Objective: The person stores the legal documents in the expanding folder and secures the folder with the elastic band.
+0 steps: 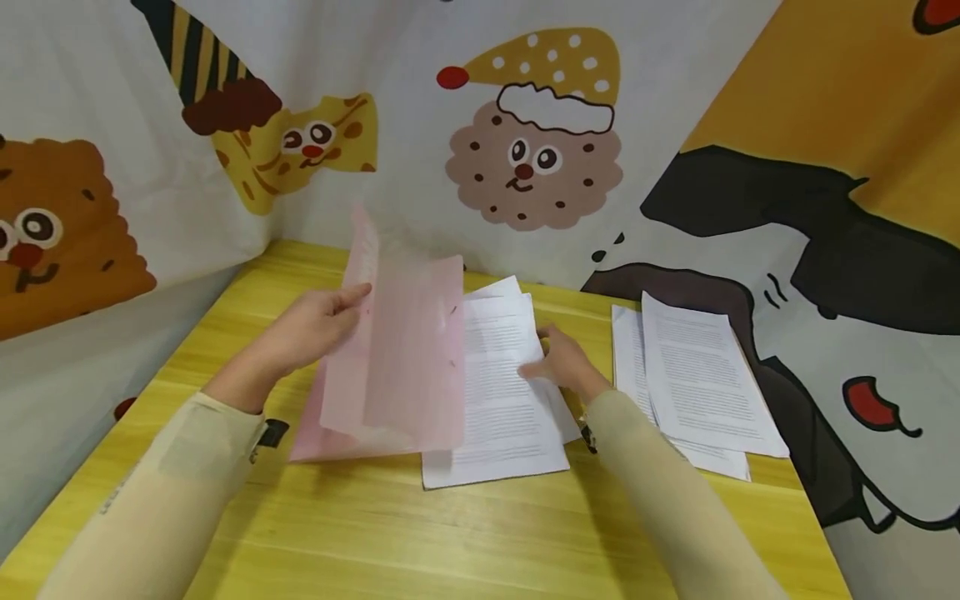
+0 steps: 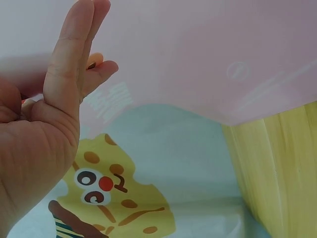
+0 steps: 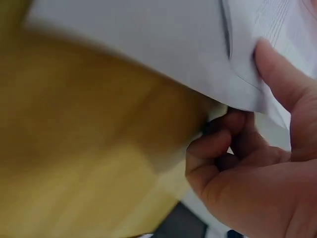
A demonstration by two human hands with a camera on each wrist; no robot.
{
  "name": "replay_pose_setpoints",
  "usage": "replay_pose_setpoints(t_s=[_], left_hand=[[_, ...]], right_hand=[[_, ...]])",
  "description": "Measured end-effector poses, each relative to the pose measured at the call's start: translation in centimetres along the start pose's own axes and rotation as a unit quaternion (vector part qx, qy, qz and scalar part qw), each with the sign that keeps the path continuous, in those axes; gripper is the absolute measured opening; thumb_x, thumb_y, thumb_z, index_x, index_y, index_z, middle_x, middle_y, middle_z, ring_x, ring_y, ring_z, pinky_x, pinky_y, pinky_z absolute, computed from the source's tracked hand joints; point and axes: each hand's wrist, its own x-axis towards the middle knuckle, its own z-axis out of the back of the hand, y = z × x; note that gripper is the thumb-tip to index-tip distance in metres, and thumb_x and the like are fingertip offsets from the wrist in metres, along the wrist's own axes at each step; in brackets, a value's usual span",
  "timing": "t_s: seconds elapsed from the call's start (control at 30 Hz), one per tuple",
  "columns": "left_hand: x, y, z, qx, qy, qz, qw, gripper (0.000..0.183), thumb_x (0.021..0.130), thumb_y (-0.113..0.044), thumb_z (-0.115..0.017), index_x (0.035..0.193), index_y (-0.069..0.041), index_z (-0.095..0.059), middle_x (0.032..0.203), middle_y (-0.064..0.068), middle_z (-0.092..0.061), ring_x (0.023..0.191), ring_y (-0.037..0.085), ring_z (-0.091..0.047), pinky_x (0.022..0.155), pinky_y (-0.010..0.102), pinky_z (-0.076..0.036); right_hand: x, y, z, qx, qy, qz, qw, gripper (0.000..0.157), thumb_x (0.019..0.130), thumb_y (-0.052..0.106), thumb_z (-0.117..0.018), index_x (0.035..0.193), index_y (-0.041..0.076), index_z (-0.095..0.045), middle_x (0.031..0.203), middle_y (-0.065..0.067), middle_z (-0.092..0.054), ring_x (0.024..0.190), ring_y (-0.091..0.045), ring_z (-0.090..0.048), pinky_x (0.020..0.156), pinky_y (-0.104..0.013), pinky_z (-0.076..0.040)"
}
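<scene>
My left hand (image 1: 318, 327) pinches the raised cover of a pink translucent folder (image 1: 416, 358) between thumb and fingers. The folder stands partly open on the table, its leaves spread and lifted. Close up in the left wrist view, the hand (image 2: 47, 119) is against the pink sheet (image 2: 188, 54). My right hand (image 1: 567, 362) grips printed sheets of paper (image 1: 501, 400) at their right edge, thumb on top and the other fingers curled underneath. The left part of these sheets is hidden by the folder. In the right wrist view the paper edge (image 3: 163, 49) is lifted off the table.
Another loose pile of printed sheets (image 1: 697, 375) lies at the right side of the yellow wooden table (image 1: 465, 533). Behind the table hangs a cloth (image 1: 405, 50) printed with cartoon biscuits, reaching down to its back edge.
</scene>
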Motion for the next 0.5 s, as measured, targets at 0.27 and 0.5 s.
replay_pose_setpoints(t_s=[0.27,0.5], left_hand=[[0.5,-0.5,-0.5,0.003,0.005,-0.002,1.0,0.054,0.114,-0.018,-0.041,0.165,-0.001,-0.034,0.174,0.014,-0.031,0.083,0.028,-0.045,0.083,0.042,-0.045],[1.3,-0.5,-1.7,-0.008,0.011,-0.009,0.9999,0.054,0.112,-0.014,-0.045,0.163,0.001,-0.039,0.089,0.013,-0.066,0.054,0.009,-0.042,0.056,0.028,-0.042]], right_hand=[[-4.3,-3.9,4.3,0.218,-0.018,-0.06,0.974,0.077,0.105,0.036,-0.067,0.166,0.007,-0.031,0.134,-0.013,-0.068,0.102,-0.017,-0.072,0.084,-0.03,-0.06],[-5.7,-5.2,2.7,0.372,0.037,-0.086,0.923,0.063,0.113,0.035,-0.053,0.161,-0.001,-0.035,0.119,-0.003,-0.075,0.1,-0.011,-0.074,0.09,-0.03,-0.062]])
